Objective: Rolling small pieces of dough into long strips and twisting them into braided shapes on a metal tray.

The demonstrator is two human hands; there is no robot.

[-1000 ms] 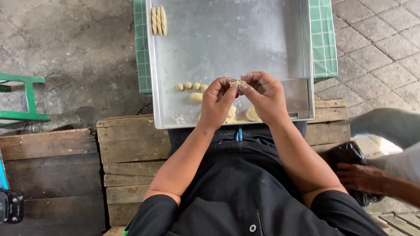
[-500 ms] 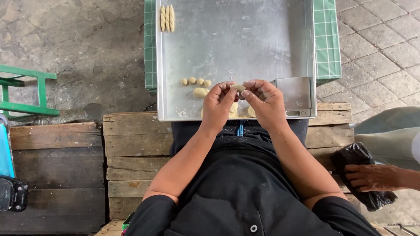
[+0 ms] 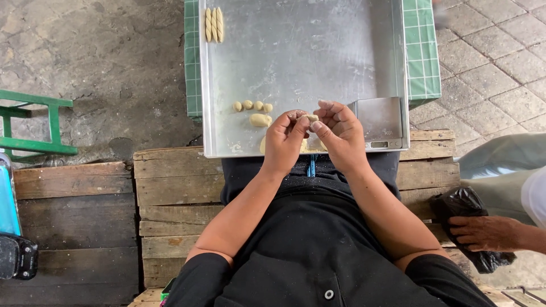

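From my remote station I read the step in hand as shaping. The left hand (image 3: 282, 138) and the right hand (image 3: 341, 133) meet over the near edge of the metal tray (image 3: 318, 51), and both are closed by the fingertips on one small dough piece (image 3: 311, 118), held between them just above the tray floor. My judgement is that the piece is being pinched or rolled into form; how far the forming has gone I cannot tell, because the fingers hide most of it.

The next move, as I judge it, calls for a light, even grip so the soft piece keeps its shape, and for a free spot on the tray floor beside the pieces already there.

Contents of the tray:
- Three finished ridged sticks (image 3: 214, 24) lie side by side, touching, in the far left corner.
- A row of four small dough balls (image 3: 252, 106) sits left of the hands.
- One larger oval lump (image 3: 260, 120) lies just below that row.
- More pale dough shows under the hands at the near rim (partly hidden, count unclear).
- A small digital scale (image 3: 378, 122) stands in the near right corner, with nothing on its platform.

The tray rests on a green checked cloth (image 3: 422, 51) and overlaps a wooden pallet (image 3: 170, 182). At the right edge, another person's hand (image 3: 480, 233) rests on a black plastic bag (image 3: 463, 204), well apart from the work.
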